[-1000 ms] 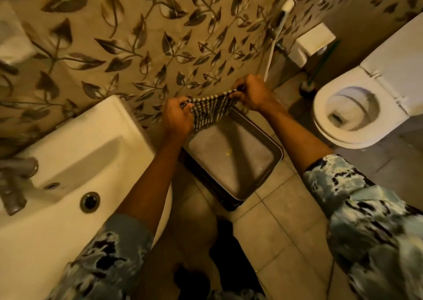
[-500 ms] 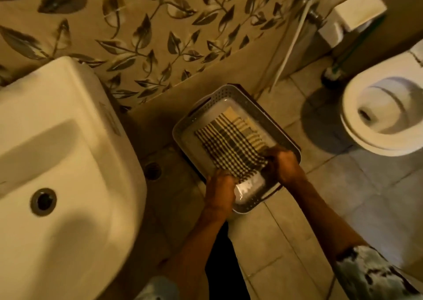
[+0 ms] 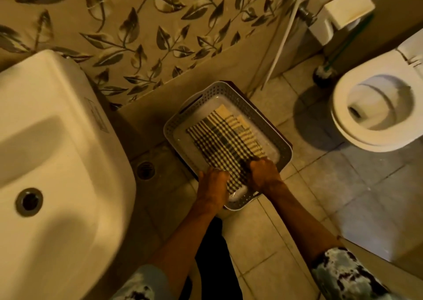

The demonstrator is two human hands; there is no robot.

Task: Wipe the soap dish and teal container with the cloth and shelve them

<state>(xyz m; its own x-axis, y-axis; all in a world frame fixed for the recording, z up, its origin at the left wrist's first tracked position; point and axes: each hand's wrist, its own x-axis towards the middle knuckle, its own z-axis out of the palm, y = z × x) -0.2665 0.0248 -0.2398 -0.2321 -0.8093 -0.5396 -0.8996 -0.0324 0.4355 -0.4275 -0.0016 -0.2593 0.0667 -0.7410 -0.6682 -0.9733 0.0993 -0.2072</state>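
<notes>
Checked cloth (image 3: 225, 144), dark and pale, lies spread flat in the grey perforated basket (image 3: 282, 139) on the floor tiles, between the washbasin (image 3: 57, 153) and the toilet (image 3: 375, 112). My left hand (image 3: 214, 184) is closed on the cloth's near left corner; my right hand (image 3: 263, 173) is closed on the near right corner. Both sit at the basket's near rim.

Step in hand, as I judge it: handling the cloth itself, laying it out or wetting it in the basket. A glint near the front edge suggests water or a clear liner; cannot tell which.

Soap dish and teal container: neither is visible in this view, and no shelf is visible either. So no wiping looks started from here.

Next move, as I judge it: lift the cloth clear by both corners, gather it into one hand, then find the dish and container.

Writing: a rectangular label (image 3: 96, 114) sits on the washbasin's rim, text too blurred to read. No brand legible anywhere. White box (image 3: 348, 6) on the wall carries no visible marking.
</notes>
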